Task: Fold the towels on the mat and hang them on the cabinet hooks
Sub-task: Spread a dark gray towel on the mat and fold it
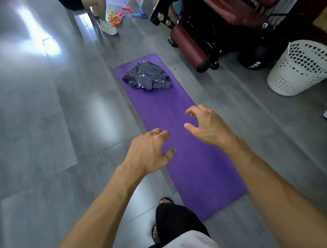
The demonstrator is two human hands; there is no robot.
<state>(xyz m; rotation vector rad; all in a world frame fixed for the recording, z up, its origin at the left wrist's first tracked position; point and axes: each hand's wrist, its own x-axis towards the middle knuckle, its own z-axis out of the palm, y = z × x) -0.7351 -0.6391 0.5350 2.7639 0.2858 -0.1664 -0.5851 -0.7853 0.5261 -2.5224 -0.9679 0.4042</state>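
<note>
— How far along are you?

— Barely begun. The crumpled grey cloth towels (147, 75) lie unfolded at twelve o'clock on the long purple foam mat (195, 160). Your left hand (149, 153) and right hand (208, 125) hover loose-fingered, holding nothing. Folding and hanging remain.

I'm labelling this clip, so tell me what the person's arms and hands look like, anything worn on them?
Both forearms are bare, with no sleeves, watch or gloves in view. The left hand wears a thin silver-coloured ring on one of its fingers. The right hand shows no ring or other jewellery.
</note>
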